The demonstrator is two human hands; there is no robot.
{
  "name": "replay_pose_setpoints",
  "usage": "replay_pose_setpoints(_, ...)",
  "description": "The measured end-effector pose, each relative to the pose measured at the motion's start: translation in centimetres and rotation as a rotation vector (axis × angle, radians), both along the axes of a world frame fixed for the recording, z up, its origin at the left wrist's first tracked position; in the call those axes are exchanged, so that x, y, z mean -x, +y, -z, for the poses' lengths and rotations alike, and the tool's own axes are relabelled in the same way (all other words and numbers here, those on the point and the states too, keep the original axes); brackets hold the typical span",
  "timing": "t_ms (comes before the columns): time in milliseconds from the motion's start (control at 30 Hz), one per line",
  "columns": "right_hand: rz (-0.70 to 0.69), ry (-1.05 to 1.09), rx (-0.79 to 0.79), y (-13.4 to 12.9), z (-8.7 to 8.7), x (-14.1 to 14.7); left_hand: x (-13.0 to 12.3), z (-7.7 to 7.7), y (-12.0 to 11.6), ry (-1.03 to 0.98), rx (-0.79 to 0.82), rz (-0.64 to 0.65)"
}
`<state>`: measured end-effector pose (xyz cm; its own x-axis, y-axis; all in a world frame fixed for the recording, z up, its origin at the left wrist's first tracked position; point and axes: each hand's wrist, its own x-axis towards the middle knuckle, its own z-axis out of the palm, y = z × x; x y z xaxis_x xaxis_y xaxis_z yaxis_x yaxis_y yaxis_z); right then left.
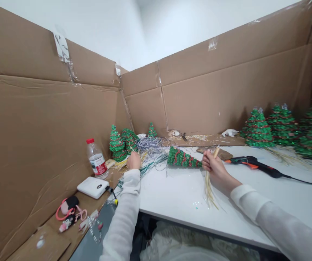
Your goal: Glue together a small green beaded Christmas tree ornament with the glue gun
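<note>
Meanwhile, the right grip (213, 166) is clamped on a straw bundle (209, 187), a beaded tree (182, 158) just beside it, while the left grip (134, 160) among green wire strands (153, 165) is unclear.

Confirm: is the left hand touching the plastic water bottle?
Apart. The head view shows the left hand with a plain gap between it and the plastic water bottle, which stands further to the left.

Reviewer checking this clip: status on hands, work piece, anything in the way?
Right hand shut on pale straw bundle. Left hand at green strands. Green beaded tree cone lying between hands. Hot glue gun beside right hand.
</note>
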<state>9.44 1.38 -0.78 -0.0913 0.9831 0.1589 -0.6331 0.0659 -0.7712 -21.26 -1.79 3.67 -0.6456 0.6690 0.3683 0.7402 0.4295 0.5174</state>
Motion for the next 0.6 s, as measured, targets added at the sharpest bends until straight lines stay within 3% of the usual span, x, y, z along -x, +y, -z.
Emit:
replay_pose_setpoints(67, -0.002, -0.007, 0.006, 0.1, 0.0, -0.2, 0.2, -0.5, 0.0, -0.079, -0.136, -0.034)
replay_pose_setpoints(167, -0.016, -0.037, 0.024, 0.0, -0.1, -0.2, 0.7, -1.1, -0.2, -0.145, -0.505, -0.078)
replay_pose_setpoints(267, -0.026, -0.059, 0.024, -0.2, -0.4, 0.0, 0.7, -1.3, -0.6, 0.087, -0.864, -0.057)
replay_pose_setpoints(367, -0.052, -0.081, 0.005, -0.4, -0.6, 0.1, -0.3, -1.5, -0.9, 0.313, -1.073, 0.073)
replay_pose_setpoints(467, -0.102, -0.126, -0.036, -0.7, -0.8, 0.5, -2.6, -1.3, -0.9, 0.306, -1.095, 0.336)
replay_pose_setpoints(533, -0.121, -0.169, -0.088, -1.0, -0.9, 0.8, -5.3, -0.8, -0.6, 0.204, -0.934, 0.587)
replay_pose_setpoints(600, -0.131, -0.203, -0.138, -1.4, -1.1, 1.0, -8.5, 0.0, -0.4, 0.038, -0.674, 0.775)
